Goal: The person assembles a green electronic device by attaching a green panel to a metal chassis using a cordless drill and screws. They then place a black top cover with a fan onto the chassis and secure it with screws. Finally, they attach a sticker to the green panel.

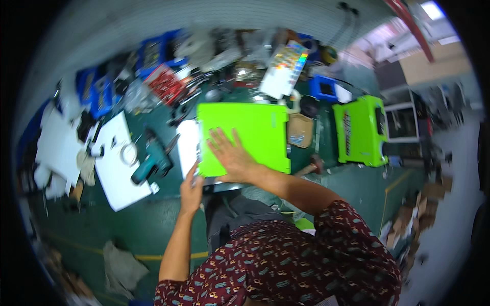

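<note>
A bright green flat panel (255, 130) lies on the work surface in front of me. My right hand (230, 154) rests flat on its lower left part, fingers spread. My left hand (191, 187) grips the panel's lower left corner edge, next to a white sheet (188, 145) beside it. The picture is blurred, so fine detail of the fingers is unclear.
A teal power drill (152, 160) lies left of the panel on a white board (118, 176). A second green case (360, 130) stands to the right, with a brown cardboard box (300, 130) between. Blue bins (153, 51) and assorted clutter line the back.
</note>
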A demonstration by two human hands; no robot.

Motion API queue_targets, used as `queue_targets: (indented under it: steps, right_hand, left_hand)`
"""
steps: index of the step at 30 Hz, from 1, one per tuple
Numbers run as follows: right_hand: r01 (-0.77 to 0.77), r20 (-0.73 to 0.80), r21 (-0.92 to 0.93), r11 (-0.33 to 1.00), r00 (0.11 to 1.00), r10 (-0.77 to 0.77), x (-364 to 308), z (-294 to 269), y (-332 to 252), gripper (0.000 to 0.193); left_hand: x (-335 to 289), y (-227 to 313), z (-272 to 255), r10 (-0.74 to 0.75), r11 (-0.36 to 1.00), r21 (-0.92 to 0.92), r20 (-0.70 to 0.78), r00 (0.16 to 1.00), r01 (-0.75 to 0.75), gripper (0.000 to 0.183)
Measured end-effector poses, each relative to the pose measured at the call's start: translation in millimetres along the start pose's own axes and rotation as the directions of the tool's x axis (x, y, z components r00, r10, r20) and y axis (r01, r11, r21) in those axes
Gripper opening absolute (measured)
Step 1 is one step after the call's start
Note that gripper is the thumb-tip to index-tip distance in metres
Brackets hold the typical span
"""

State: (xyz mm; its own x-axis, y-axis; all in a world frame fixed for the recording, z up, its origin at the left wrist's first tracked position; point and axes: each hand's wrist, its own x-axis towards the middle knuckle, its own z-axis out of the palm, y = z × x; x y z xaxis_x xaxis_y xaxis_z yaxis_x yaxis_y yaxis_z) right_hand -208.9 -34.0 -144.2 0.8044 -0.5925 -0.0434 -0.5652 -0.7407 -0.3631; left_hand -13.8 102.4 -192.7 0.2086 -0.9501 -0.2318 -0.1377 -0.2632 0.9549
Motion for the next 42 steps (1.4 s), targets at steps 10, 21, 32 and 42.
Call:
queue_targets:
  steps: [10, 21, 32, 42]
  right_hand:
    - [-0.658, -0.368, 0.529, 0.536, 0.392, 0.843, -160, -10, 188, 0.013]
    - [-0.88, -0.103, 0.022, 0.474, 0.469, 0.877, -137, 35, 236, 0.014]
    - [-0.046, 0.043, 0.999, -0.023, 0.514, 0.857, -124, -52, 103, 0.019]
    - [0.091, 0.158, 0.874, -0.477, 0.876, 0.456, -64, -49, -56, 0.013]
  left_hand:
    - [53, -50, -132, 0.146, 0.429, 0.9, -0.159, 0.976, 0.082, 0.096]
    - [87, -77, -161, 0.052, 0.445, 0.893, -0.103, 0.993, 0.07, 0.09]
    - [-48, 33, -138, 0.039, 0.973, 0.229, -0.282, 0.959, 0.028, 0.048]
    - [-141, 78, -40, -0.199, 0.951, -0.264, -0.116, 0.973, 0.163, 0.052]
